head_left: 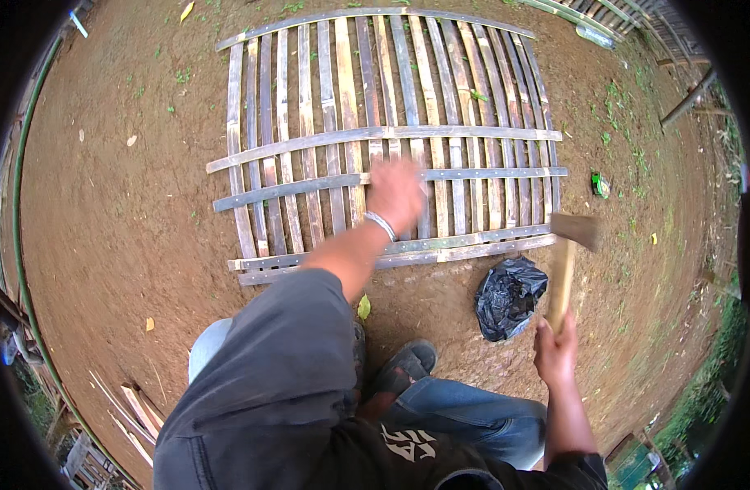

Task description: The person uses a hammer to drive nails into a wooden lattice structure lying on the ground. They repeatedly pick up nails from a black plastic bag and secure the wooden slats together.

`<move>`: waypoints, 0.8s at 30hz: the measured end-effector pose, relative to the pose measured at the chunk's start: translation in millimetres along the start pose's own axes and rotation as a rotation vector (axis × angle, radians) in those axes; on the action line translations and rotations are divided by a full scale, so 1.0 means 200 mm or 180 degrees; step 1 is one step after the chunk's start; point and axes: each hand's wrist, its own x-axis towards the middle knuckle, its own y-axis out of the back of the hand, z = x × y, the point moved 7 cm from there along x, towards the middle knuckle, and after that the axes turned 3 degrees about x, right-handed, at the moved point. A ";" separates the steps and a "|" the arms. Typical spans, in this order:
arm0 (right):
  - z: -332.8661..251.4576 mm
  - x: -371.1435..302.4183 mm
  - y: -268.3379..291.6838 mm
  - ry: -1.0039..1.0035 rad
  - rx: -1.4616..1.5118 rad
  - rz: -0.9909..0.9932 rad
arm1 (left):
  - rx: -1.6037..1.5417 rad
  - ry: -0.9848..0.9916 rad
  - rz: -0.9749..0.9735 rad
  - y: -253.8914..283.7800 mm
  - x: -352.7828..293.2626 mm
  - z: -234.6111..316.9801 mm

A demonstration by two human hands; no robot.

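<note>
A bamboo slat panel lies flat on the ground, its long upright strips crossed by several horizontal strips with small dots along them. My left hand is over the middle of the panel, at the lower of the two central cross strips. Motion blurs its fingers, so I cannot make out whether they grip anything. To the right, my right hand is closed round the wooden handle of a hatchet. The hatchet's dark metal head points up, just beyond the panel's lower right corner.
A crumpled black plastic bag sits below the panel, left of the hatchet. A small green packet lies to the right. Loose bamboo strips are at lower left, and a green hose curves along the left side. Brown bare soil surrounds the panel.
</note>
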 end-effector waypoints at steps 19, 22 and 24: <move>0.20 -0.46 0.19 -0.0358 0.1921 0.0395 | 0.0282 -0.2644 -0.1333 -0.88 -0.62 1.22; 0.20 -0.47 0.21 -0.0481 0.2011 0.0458 | 0.0526 -0.2761 -0.1777 -0.88 -0.62 1.26; 0.17 -0.46 0.22 -0.0388 0.2125 0.0473 | 0.0545 -0.2771 -0.1848 -0.86 -0.61 1.26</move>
